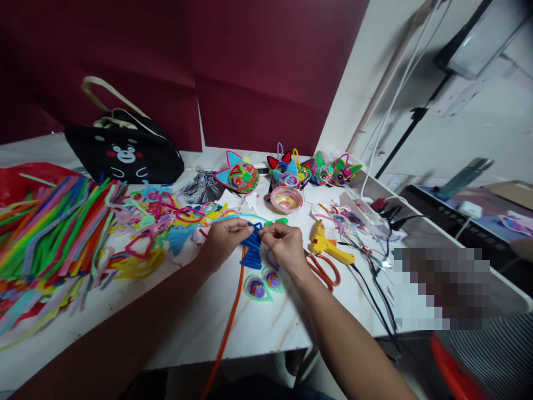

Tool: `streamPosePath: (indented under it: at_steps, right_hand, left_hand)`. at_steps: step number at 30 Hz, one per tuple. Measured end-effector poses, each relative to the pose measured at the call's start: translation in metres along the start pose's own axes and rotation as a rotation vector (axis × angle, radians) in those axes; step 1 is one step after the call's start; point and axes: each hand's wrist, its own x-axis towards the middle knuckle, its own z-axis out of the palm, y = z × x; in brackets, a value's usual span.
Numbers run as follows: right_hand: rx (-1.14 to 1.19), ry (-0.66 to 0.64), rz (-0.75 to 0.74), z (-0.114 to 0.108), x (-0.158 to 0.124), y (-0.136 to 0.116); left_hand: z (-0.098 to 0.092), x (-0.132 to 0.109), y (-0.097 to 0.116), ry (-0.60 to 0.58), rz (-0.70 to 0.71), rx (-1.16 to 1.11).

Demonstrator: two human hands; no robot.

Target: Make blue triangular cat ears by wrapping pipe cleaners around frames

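Between both hands is a blue piece of wound pipe cleaner [252, 256], with a small loop at its top. My left hand [225, 240] pinches its upper left side. Opposite, the fingertips of my right hand [285, 244] are closed on its upper right edge. Just below lie two teardrop shapes [259, 290] with green rims and purple centres. A long orange strip [231, 316] runs from under the blue piece toward the table's front edge. Right of my right hand rest a yellow glue gun [327, 244] and scissors with orange handles [323, 273].
Bundled colourful pipe cleaners [54, 228] cover the left side, with loose ones beside them. Behind stand a black bag [129, 155], a small bowl [286, 200] and several decorated eared masks [241, 176]. Black cables [377, 289] trail on the right. Someone's blurred shape sits at the right.
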Motion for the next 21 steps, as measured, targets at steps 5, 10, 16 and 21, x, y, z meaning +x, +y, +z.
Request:
streamPosePath:
  at_steps: [5, 10, 16, 21]
  right_hand:
    - [0.006, -0.005, 0.017, 0.001, 0.0, 0.003]
    - [-0.027, -0.008, 0.009, 0.002, -0.001, 0.004]
    - [-0.096, -0.016, -0.029, 0.002, -0.001, 0.005]
    - [-0.13, -0.033, -0.036, 0.002, -0.001, 0.006]
  left_hand:
    - [0.0, 0.0, -0.007, 0.054, 0.16, 0.167]
    - [0.001, -0.007, -0.001, 0.105, 0.29, 0.418]
    - [-0.002, -0.009, -0.003, 0.112, 0.6, 0.782]
    - [-0.008, -0.009, -0.007, -0.011, 0.733, 0.925]
